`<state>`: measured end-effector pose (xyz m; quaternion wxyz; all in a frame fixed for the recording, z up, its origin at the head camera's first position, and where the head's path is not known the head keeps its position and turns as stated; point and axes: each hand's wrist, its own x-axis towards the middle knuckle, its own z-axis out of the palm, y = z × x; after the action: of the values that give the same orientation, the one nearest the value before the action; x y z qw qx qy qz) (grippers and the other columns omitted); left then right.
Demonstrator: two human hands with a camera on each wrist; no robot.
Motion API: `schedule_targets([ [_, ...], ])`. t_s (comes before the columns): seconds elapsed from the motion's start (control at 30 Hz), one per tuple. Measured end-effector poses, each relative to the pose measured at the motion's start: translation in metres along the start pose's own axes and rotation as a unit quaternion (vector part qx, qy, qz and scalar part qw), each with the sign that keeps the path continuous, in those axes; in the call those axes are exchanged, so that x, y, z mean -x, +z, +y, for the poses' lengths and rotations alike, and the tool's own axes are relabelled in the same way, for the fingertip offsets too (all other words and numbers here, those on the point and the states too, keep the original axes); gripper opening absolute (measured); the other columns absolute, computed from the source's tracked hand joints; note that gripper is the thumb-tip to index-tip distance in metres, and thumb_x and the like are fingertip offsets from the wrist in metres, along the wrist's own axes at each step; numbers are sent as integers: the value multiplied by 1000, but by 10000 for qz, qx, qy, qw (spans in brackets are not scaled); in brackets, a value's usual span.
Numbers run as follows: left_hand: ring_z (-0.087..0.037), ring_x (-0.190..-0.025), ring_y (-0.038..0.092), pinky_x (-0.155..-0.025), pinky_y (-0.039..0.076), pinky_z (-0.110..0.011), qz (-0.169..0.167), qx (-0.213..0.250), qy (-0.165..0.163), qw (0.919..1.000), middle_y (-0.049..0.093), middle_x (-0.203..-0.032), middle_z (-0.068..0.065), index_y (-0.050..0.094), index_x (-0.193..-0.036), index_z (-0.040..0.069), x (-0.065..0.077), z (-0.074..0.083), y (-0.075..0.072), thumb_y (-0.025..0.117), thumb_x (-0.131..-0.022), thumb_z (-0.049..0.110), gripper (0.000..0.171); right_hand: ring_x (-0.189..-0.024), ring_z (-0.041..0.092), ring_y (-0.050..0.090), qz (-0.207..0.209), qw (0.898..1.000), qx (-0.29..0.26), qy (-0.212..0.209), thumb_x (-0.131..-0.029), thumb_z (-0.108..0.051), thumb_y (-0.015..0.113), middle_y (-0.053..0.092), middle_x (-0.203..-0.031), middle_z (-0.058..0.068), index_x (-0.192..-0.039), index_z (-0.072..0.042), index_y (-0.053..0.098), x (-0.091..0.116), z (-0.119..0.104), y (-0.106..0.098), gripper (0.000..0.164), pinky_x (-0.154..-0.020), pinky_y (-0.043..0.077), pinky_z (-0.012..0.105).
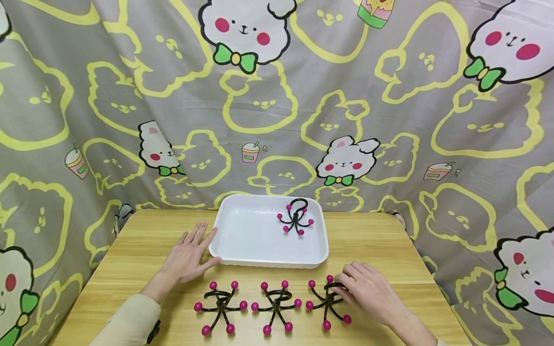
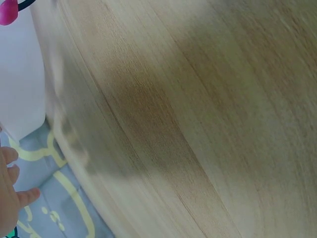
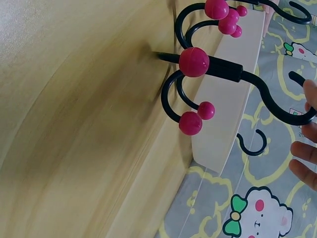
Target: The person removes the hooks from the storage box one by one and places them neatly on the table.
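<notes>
My right hand (image 1: pixel 368 293) is at the rightmost black multi-prong hanger (image 1: pixel 327 302), thumb and fingers round its curved top hook. Pink balls tip the hanger's prongs. Seen from the right wrist, the fingertips (image 3: pixel 310 94) meet the bend of that hook, while the other fingers stick out beside it. My left hand (image 1: pixel 187 257) has its fingers spread at the left edge of a white tray (image 1: pixel 246 240). Two matching hangers, one in the middle (image 1: pixel 277 305) and one on the left (image 1: pixel 221 305), stand in a row in front of the tray.
A fourth hanger (image 1: pixel 296 218) of the same kind sits inside the tray at its right side. Everything stands on a wooden table (image 1: pixel 368 230). Behind and beside it hangs a grey curtain (image 1: pixel 268 144) with cartoon rabbits.
</notes>
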<state>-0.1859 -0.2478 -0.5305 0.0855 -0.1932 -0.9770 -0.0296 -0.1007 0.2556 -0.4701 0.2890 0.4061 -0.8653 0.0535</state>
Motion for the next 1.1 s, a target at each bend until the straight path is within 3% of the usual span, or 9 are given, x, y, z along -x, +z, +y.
schedule_targets([
  [0.17, -43, -161, 30, -126, 34, -67, 10, 25, 6, 10000, 27, -173, -22, 34, -166, 16, 0, 0, 0, 53, -97, 72, 91, -76, 6, 50, 5, 10000, -40, -11, -104, -43, 64, 54, -82, -12, -97, -22, 71, 0, 0, 0, 23, -65, 46, 21],
  [0.33, -43, -160, 31, -126, 35, -68, 86, 40, 28, 10000, 28, -173, -22, 35, -166, 16, 0, 0, 0, 54, -97, 72, 91, -75, 5, 50, -66, 9999, -94, 52, -90, -40, 80, 58, -85, -12, -103, -21, 74, -2, 0, -3, 24, -65, 48, 21],
  [0.43, -43, -160, 32, -125, 36, -67, 126, 71, 47, 9999, 30, -172, -23, 36, -166, 16, 0, -1, 1, 55, -96, 71, 91, -79, 6, 56, -99, 9999, -91, 80, -88, -42, 82, 63, -90, -11, -109, -20, 75, -4, 0, -6, 31, -69, 54, 24],
  [0.77, -43, -160, 31, -125, 37, -67, 81, 46, 46, 9999, 30, -172, -23, 35, -166, 17, 0, -2, 1, 55, -97, 71, 90, -88, 11, 66, -150, 9997, -158, 122, -102, -55, 63, 70, -105, -5, -119, -17, 74, -14, 11, -20, 43, -74, 60, 30],
  [1.1, -44, -158, 35, -123, 38, -68, 218, -3, 101, 9997, 33, -171, -24, 38, -165, 16, 1, -2, 3, 56, -96, 72, 90, -89, 14, 69, -32, 9997, -233, 39, -99, -55, 67, 71, -109, -4, -125, -16, 73, -32, 28, -31, 47, -73, 62, 33],
])
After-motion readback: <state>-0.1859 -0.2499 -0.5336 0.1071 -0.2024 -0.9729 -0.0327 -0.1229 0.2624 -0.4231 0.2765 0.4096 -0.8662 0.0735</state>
